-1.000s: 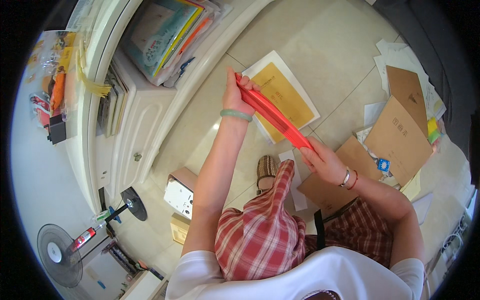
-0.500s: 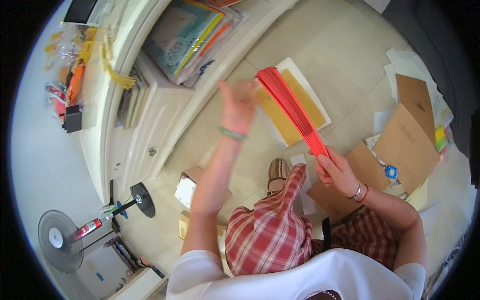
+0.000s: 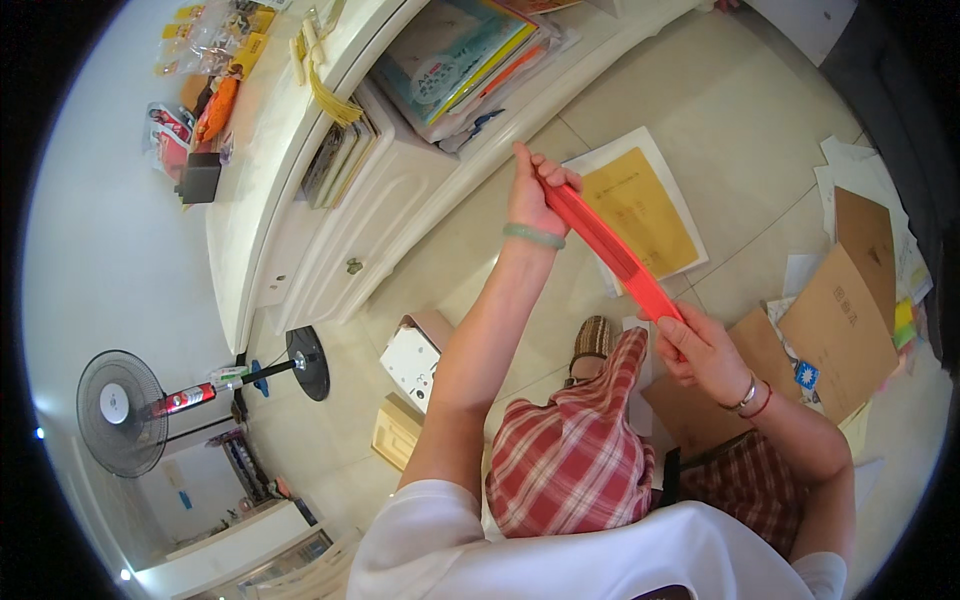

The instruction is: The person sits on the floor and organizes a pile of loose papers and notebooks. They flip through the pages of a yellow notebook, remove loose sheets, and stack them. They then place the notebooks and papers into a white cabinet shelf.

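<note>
A red folding fan (image 3: pixel 606 246), folded into a long narrow strip, stretches slantwise in front of me between my two hands. My right hand (image 3: pixel 704 352) is closed around its near, narrow end, with the thumb along the top. At the far end my left hand (image 3: pixel 541 192) is closed on it, fingers curled over the end and thumb pointing up. A green bangle (image 3: pixel 534 236) circles my left wrist; a silver bracelet and a red cord are on the right one. Beneath the fan, a yellow-brown envelope (image 3: pixel 640 205) lies on a white sheet on the floor.
A white cabinet (image 3: pixel 400 215) with folders (image 3: pixel 460 65) on its shelf runs along the left. Brown paper folders (image 3: pixel 838 330) and loose papers are spread at the right. A standing fan (image 3: pixel 122 412) is at far left; a white box (image 3: pixel 408 368) sits near my left arm.
My left hand, raised apart from the folding fan before, has come down and closed on its far end. The folding fan's far end has narrowed. The view has shifted leftward.
</note>
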`<state>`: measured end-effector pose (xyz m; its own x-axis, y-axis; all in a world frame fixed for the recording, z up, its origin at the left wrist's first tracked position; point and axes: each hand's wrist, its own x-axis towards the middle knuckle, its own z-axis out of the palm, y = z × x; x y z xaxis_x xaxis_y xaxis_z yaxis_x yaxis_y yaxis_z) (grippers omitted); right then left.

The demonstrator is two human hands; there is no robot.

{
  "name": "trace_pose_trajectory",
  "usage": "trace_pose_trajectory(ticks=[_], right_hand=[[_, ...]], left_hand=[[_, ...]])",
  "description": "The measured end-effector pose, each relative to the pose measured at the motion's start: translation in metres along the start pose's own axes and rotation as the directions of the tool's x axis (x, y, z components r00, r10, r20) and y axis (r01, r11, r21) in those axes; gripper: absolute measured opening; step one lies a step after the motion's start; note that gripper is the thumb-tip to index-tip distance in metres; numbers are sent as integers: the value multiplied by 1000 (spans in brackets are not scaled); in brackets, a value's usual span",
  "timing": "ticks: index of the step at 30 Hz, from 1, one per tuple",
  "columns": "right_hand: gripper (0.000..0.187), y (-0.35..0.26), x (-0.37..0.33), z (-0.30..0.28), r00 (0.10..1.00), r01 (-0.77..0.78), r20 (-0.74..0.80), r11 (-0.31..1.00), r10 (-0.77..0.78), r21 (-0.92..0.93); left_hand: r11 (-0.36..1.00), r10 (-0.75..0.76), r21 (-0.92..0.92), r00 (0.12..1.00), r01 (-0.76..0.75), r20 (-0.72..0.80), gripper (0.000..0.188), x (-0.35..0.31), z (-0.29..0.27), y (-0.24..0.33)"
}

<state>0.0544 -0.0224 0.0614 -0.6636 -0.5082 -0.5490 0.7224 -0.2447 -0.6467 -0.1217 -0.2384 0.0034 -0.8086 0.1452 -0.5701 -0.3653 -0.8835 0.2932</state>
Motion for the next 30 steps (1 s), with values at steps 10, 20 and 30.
trace_pose_trajectory(ticks=[10,20,30], right_hand=[[19,8,-22,-12,991,17,-131,996,-6,83],[21,-32,24,-7,972,195,-123,980,-198,-38],[28,-54,6,-18,982,162,-102,986,-158,34]], left_hand=[[884,404,299,909,-360,-102,37,12,-43,90],[890,-136,456,963,15,232,34,-38,51,-81],[950,-82,312,983,27,164,31,28,83,-43]])
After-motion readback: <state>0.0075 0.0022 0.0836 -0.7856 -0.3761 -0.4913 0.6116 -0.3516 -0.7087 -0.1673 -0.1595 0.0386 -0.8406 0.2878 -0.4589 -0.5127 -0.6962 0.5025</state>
